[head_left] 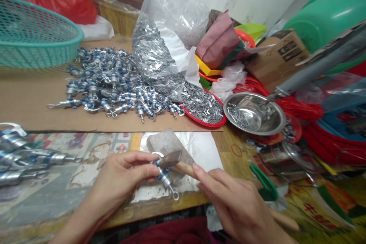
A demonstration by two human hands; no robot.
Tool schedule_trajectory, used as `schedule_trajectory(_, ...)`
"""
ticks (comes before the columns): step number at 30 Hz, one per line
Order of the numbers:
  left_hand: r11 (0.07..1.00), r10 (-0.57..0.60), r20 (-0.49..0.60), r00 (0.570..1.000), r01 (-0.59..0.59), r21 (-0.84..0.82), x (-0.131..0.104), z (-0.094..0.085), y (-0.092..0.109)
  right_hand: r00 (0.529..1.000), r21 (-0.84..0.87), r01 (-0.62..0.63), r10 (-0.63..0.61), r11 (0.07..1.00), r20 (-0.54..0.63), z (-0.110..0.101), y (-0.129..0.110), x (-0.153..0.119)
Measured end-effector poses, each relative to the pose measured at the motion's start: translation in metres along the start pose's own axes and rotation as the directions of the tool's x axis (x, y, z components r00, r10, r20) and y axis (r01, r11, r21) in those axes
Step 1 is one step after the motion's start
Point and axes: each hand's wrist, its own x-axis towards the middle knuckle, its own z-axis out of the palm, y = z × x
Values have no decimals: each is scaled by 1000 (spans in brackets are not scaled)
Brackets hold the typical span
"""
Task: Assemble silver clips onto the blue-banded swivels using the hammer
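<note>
Between its thumb and fingers my left hand [128,173] pinches a small silver and blue metal fitting [165,179], whose ring end points down toward the table's front edge. My right hand [231,198] is wrapped round the wooden handle of a hammer [185,168]. The hammer's dark metal head [170,159] lies over the upper part of the fitting and hides some of it. Under and behind them is a grey stone block [164,143], resting on a white sheet [208,150].
Many similar fittings [105,76] are heaped on cardboard, with more [17,156] at the left edge. A teal basket [37,45] stands back left. Small metal clips fill a plastic bag [151,53] and a red dish [203,106], beside a steel bowl [254,116].
</note>
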Motion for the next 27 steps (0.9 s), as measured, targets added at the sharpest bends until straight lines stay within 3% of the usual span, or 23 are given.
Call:
schedule_trajectory(2, 998, 23, -4, 1000, -23, 51, 0, -2, -2, 994, 80, -110, 112, 991, -13, 7, 11, 3)
schedule_trajectory(5, 989, 83, 14, 996, -84, 122, 3, -7, -3, 932, 169, -342, 357, 924, -68, 22, 47, 10)
schedule_trajectory(8, 933, 249, 84, 965, -262, 248, 7, -14, -4, 888, 135, -454, 460, 881, -18, 34, 75, 12)
schedule_trajectory(11, 846, 384, 179, 906, -422, 325, 11, -20, -3, 909, 96, -412, 416, 906, -24, 42, 64, 8)
schedule_trajectory(14, 859, 373, 220, 901, -425, 285, 12, -19, -1, 964, 103, -259, 264, 960, -33, 52, 24, 6)
schedule_trajectory(17, 882, 359, 216, 908, -406, 241, 12, -15, 1, 971, 172, -198, 216, 965, -98, 67, -4, 14)
schedule_trajectory(21, 885, 365, 201, 909, -406, 227, 11, -9, 2, 974, 329, -166, 206, 930, -92, 75, 2, 33)
schedule_trajectory(24, 881, 367, 214, 905, -412, 233, 12, -7, 1, 982, 375, -141, 176, 916, -61, 69, 15, 41)
schedule_trajectory(27, 868, 381, 205, 902, -425, 256, 11, -6, 1, 988, 366, -151, 147, 918, 40, 57, 21, 42)
